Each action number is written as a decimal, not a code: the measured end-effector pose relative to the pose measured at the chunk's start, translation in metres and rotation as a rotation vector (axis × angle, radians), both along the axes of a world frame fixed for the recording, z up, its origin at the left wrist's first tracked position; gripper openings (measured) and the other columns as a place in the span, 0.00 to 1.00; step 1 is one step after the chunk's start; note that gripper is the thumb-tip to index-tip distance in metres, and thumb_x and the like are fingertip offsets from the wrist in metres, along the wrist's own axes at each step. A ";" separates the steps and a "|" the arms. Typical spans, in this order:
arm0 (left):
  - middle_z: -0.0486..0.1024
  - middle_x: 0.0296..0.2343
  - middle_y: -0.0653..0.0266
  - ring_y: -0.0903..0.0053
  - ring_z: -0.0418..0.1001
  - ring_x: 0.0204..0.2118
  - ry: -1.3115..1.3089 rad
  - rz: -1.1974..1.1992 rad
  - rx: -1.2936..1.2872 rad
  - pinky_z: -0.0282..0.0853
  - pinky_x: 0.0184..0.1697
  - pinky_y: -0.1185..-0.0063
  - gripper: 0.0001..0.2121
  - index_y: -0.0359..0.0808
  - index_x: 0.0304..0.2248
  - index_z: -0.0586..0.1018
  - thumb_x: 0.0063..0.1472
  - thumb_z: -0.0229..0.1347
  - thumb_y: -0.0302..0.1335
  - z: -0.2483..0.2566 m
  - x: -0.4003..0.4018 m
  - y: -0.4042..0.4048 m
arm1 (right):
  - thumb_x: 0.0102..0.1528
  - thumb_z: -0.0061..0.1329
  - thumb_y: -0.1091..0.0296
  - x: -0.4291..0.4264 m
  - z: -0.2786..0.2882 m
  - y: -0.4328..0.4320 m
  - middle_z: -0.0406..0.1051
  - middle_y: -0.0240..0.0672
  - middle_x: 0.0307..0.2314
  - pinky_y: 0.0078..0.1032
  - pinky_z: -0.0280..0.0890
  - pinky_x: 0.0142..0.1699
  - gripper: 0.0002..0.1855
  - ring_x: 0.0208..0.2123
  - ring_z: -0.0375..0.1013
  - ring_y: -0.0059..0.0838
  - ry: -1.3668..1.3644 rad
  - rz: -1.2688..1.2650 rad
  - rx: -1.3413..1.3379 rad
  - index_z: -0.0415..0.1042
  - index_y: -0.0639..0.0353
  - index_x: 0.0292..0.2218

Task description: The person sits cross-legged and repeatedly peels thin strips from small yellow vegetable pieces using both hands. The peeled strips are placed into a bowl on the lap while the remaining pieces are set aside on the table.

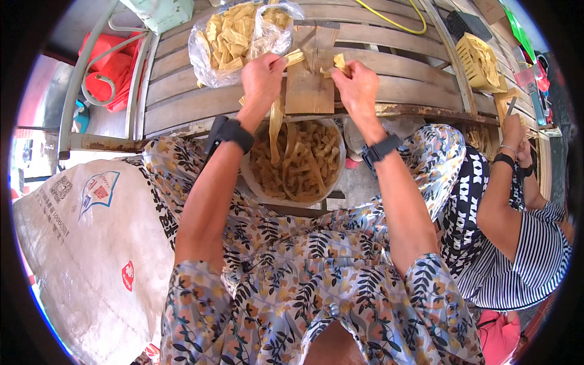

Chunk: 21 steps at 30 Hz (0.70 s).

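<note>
My left hand holds a yellowish dried strip that looks like dried bean curd, left of a wooden board. A long strip hangs below that wrist, over a round tub full of brownish-yellow strips. On the board's other side my right hand pinches a short yellow piece between thumb and fingers. The two hands are apart. Behind my left hand, a clear plastic bag of yellow pieces rests on the slatted bench.
The slatted wooden bench bears a yellow hose or cord and a yellow basket of strips. At right a co-worker in a striped top holds a knife. A big white woven sack stands at left.
</note>
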State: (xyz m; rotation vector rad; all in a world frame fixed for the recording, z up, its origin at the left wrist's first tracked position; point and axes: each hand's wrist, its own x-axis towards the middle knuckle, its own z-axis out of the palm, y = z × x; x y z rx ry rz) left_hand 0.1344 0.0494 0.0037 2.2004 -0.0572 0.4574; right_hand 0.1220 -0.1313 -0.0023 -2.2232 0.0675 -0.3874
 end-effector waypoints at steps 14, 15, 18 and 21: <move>0.71 0.22 0.58 0.62 0.70 0.24 -0.217 -0.542 0.288 0.66 0.26 0.73 0.06 0.36 0.28 0.74 0.50 0.56 0.28 0.026 -0.106 -0.018 | 0.53 0.46 0.61 -0.057 0.030 -0.009 0.71 0.36 0.17 0.18 0.62 0.20 0.16 0.16 0.69 0.21 0.695 0.538 0.454 0.71 0.69 0.28; 0.71 0.22 0.58 0.63 0.70 0.23 -0.221 -0.564 0.299 0.66 0.26 0.74 0.06 0.36 0.28 0.74 0.50 0.56 0.28 0.028 -0.111 -0.016 | 0.53 0.46 0.62 -0.061 0.025 -0.010 0.71 0.35 0.17 0.17 0.61 0.20 0.15 0.15 0.68 0.20 0.652 0.548 0.430 0.71 0.68 0.27; 0.72 0.21 0.59 0.67 0.70 0.23 0.104 -0.552 0.033 0.66 0.27 0.76 0.08 0.35 0.29 0.74 0.51 0.57 0.30 0.036 -0.118 -0.007 | 0.49 0.47 0.67 -0.066 0.019 -0.013 0.69 0.31 0.13 0.16 0.60 0.20 0.10 0.14 0.65 0.16 0.484 0.491 0.314 0.73 0.66 0.24; 0.72 0.21 0.58 0.74 0.68 0.21 0.246 -0.546 -0.084 0.66 0.27 0.79 0.08 0.33 0.29 0.75 0.53 0.56 0.30 0.044 -0.109 0.004 | 0.48 0.49 0.66 -0.071 0.028 -0.018 0.68 0.30 0.12 0.17 0.60 0.21 0.10 0.15 0.66 0.16 0.476 0.489 0.245 0.74 0.65 0.26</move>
